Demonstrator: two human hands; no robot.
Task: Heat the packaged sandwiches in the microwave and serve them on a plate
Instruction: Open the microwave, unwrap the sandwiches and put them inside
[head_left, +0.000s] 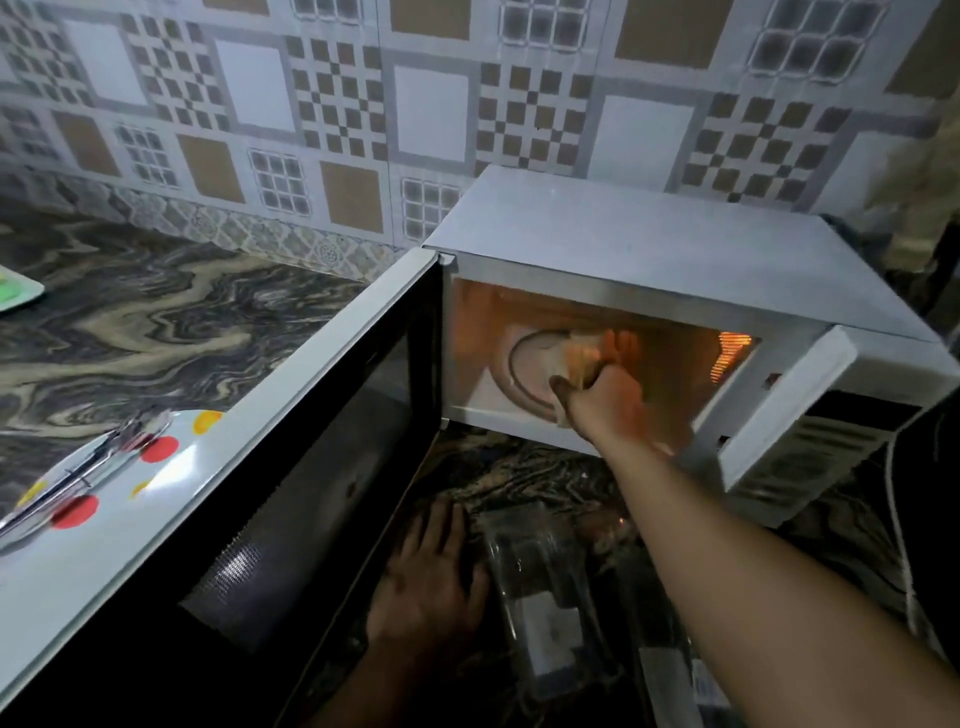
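The white microwave (649, 249) stands on the marble counter with its door (291, 467) swung wide to the left and its inside lit orange. My right hand (605, 400) reaches into the cavity and is shut on a pale sandwich (574, 356) held over the round glass turntable (524, 374). My left hand (434, 571) rests flat on the dark counter below the door, fingers spread, holding nothing. Beside it lies a clear plastic sandwich package (540, 587). A white plate (171, 467) with red and yellow dots sits left of the door.
Metal cutlery (88, 467) lies across the dotted plate. A white and green tray edge (15, 293) shows at the far left. Patterned wall tiles rise behind the counter (156, 322). A white cord (898, 519) hangs down at the right of the microwave.
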